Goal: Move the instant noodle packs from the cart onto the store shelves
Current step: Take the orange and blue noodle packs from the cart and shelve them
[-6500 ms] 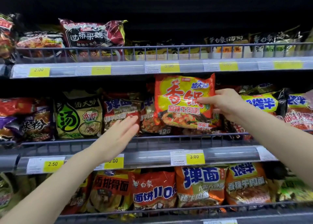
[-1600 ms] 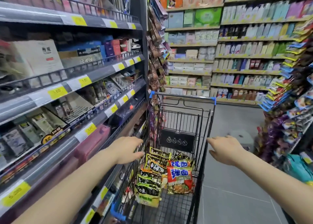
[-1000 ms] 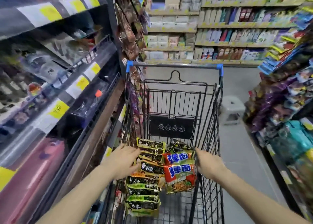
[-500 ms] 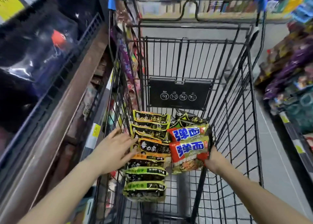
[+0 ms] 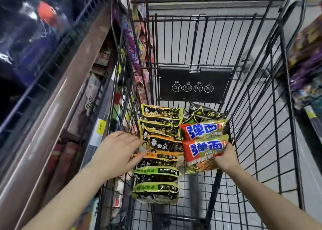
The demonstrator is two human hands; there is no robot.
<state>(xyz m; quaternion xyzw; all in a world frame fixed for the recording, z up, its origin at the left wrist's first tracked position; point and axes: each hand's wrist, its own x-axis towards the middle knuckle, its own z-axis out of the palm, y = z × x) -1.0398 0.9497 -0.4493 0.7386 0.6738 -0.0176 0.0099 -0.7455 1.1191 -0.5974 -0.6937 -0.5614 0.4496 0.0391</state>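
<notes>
Inside the black wire cart (image 5: 261,107), the instant noodle packs lie in two groups on the basket floor, toward its near end. Along the cart's left wall runs a row of overlapping packs: yellow-and-black packs (image 5: 161,120) at the far end, orange-edged packs (image 5: 163,149) in the middle, and green-edged packs (image 5: 156,186) nearest the camera. To the right of this row sit two red packs with blue lettering; the far red pack (image 5: 203,129) lies partly under the near red pack (image 5: 203,153). Behind them, against the cart's end panel, one more dark pack (image 5: 205,114) lies tilted. The left hand (image 5: 116,151) reaches in over the left wall, fingers extended and relaxed, with fingertips touching the left edge of the orange-edged packs; it grasps nothing. The right hand (image 5: 225,157) reaches in from the near right and grasps the near red pack at its right lower edge, thumb on the front face and fingers curled behind it. That pack appears tipped up on its lower edge, though whether it is clear of the basket floor cannot be told. A black placard (image 5: 195,85) with four round symbols hangs on the far end panel. Store shelving (image 5: 57,83) with a yellow price tag (image 5: 102,127) stands just beside the cart on the left; the goods on it are blurred. Blurred packaged goods (image 5: 306,59) are also visible on the right side.
</notes>
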